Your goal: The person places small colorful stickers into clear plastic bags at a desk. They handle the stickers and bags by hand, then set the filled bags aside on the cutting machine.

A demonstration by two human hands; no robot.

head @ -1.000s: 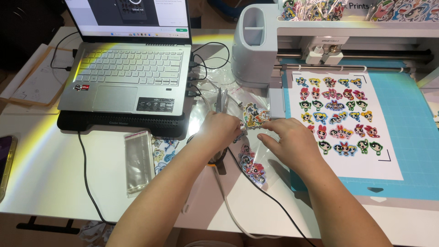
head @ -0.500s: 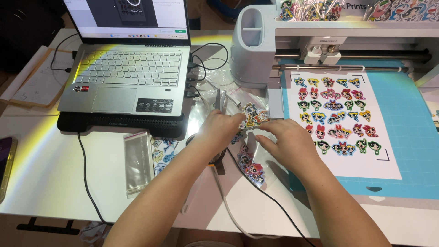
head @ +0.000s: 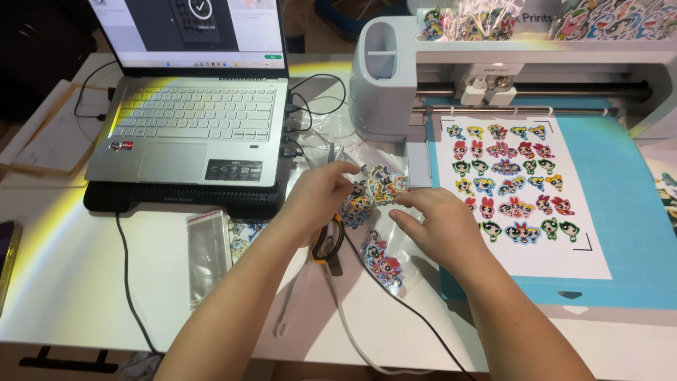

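Sticker bundle (head: 377,189) mid-desk, off the cutter mat's left edge, pinched between left hand (head: 326,192) and right hand (head: 438,224); both palms down, fingers curled, probably bagged.

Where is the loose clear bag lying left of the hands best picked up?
Judging by its pose, the clear bag lies flat on the white table, long axis toward the laptop. Probably pinch its near short end from the front; no cable crosses it there.
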